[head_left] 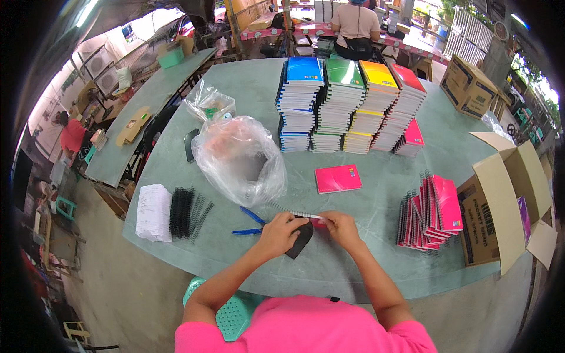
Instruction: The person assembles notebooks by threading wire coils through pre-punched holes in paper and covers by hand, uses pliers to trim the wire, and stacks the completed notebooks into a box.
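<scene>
Both hands, left hand [280,233] and right hand [340,228], pinch a small spiral notebook [305,222] at the near table [365,259] edge, seemingly fitting its wire coil, so next comes careful twisting, with blue pliers [250,223] lying just left.

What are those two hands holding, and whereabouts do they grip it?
A small spiral-bound notebook: the left hand grips its left end, the right hand its right end, fingertips by the wire spine.
</scene>
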`<state>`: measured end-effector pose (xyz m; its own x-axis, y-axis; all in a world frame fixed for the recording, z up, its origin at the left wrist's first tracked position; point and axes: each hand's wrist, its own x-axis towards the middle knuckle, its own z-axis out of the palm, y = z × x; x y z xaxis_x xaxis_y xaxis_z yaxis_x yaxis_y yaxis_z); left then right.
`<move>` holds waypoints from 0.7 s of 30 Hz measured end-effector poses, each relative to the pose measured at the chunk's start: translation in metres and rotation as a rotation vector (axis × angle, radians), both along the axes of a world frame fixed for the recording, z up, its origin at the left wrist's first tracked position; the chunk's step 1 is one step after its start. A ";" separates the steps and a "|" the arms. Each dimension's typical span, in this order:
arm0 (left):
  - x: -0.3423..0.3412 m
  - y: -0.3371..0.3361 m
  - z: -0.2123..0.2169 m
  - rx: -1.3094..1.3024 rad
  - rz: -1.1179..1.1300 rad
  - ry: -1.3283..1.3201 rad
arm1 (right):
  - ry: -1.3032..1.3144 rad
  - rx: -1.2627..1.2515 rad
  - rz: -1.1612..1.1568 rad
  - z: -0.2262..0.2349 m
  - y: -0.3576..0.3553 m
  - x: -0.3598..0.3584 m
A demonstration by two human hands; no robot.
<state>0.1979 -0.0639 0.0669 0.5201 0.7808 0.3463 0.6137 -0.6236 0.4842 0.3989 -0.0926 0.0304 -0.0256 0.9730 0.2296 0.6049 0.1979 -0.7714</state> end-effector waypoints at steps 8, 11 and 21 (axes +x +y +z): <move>0.004 -0.001 -0.006 0.020 -0.022 -0.073 | -0.058 0.095 0.064 0.008 -0.003 0.000; 0.009 0.004 0.021 0.083 0.120 -0.256 | 0.170 -0.151 -0.021 0.003 -0.011 0.012; 0.026 -0.002 0.016 0.011 0.155 -0.247 | 0.535 -0.182 -0.069 -0.015 -0.021 0.015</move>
<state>0.2240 -0.0656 0.0825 0.2941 0.8399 0.4562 0.5666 -0.5376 0.6244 0.4137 -0.1136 0.0157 0.1127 0.9934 0.0214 0.1271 0.0069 -0.9919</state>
